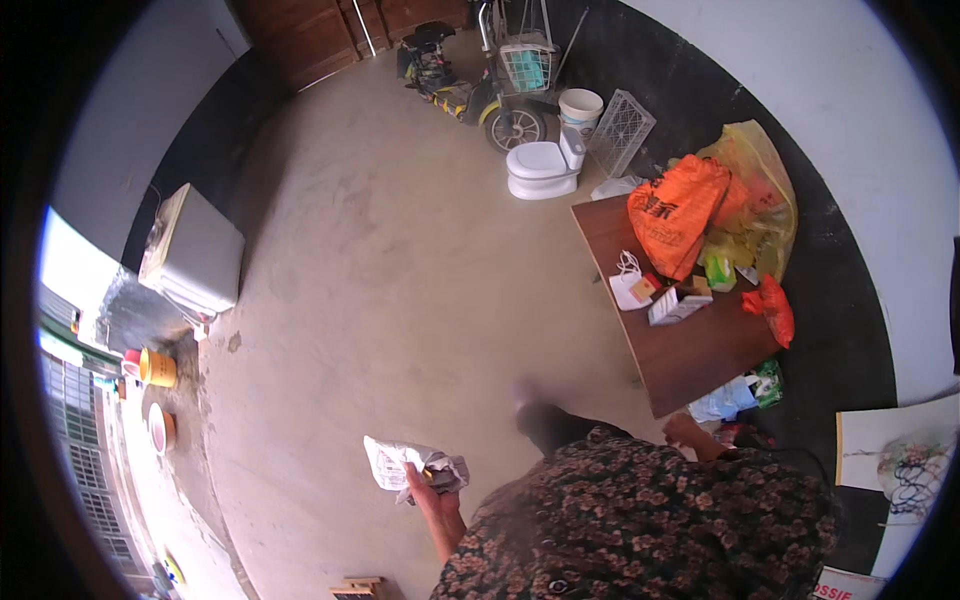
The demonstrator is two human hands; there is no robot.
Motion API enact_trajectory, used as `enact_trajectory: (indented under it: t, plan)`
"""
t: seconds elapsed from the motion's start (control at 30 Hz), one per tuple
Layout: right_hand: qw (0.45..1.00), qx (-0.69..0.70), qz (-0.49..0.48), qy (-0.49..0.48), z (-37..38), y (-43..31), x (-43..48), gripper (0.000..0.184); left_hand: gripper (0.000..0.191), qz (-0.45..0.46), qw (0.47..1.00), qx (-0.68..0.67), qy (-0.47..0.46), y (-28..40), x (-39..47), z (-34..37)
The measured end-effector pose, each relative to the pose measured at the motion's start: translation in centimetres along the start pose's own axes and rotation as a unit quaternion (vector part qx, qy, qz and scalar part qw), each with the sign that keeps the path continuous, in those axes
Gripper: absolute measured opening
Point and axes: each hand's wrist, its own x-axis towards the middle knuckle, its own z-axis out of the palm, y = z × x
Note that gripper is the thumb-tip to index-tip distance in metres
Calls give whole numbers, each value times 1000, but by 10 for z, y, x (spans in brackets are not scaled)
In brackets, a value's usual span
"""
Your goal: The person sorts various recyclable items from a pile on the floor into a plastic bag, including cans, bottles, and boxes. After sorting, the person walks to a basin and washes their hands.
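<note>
My left hand grips a crumpled white and silver plastic packet, held out over the concrete floor. Close to the front corner of a brown wooden table is my right hand, its fingers curled. Something pale shows below that hand, but I cannot make out whether it is held. On the tabletop lie an orange woven bag, a white paper bag with cord handles, a small white box and a knotted red plastic bag.
A white toy-like potty seat stands beyond the table, near an electric scooter, a white bucket and a plastic crate. A white appliance is at the left wall. A yellow bucket and a basin sit by the doorway.
</note>
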Motion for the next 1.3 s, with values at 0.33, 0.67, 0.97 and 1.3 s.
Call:
enact_trajectory:
  t: [0.33, 0.67, 0.97, 1.3]
  plan:
    - [957, 167, -126, 202, -162, -285, 238, 21, 44, 54, 992, 109, 27, 142, 128, 148]
    - [983, 95, -12, 155, -221, -361, 345, 11, 45, -7, 992, 87, 91, 259, 371, 221]
    - [903, 365, 197, 111, -310, -495, 328, 14, 36, 22, 994, 93, -45, 335, 577, 387]
    - [827, 518, 184, 116, -446, -622, 572, 19, 42, -62, 980, 132, -137, 346, 737, 595]
